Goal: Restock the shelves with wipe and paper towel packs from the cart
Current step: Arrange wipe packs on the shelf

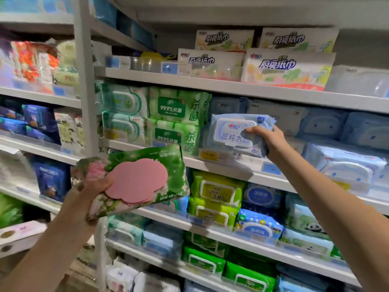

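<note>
Wipe pack [235, 133] gripped in my right hand [266, 140], mid-frame, could slip off the crowded shelf [231, 165] lip while my left hand [94, 192] holds the green pack [147, 178].

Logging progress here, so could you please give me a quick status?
Left hand holds green pack. Right hand holds blue pack at shelf edge. No obstruction seen.

My left hand [94, 192] is gripping a green flowered wipe pack [168, 165] whose soft plastic film is crinkling and giving off a dull sheen, while its pink lid [136, 182] is looking smooth and matt. My right hand [267, 142] is holding a pale blue wipe pack [264, 120] of thin wrinkled film, its white flip lid [229, 131] showing as hard, smooth plastic. Far up, the paper towel packs [288, 68] are gleaming in glossy wrap. The shelf boards [210, 86] are looking like matt painted metal, edged with clear plastic strips [145, 64].
</note>
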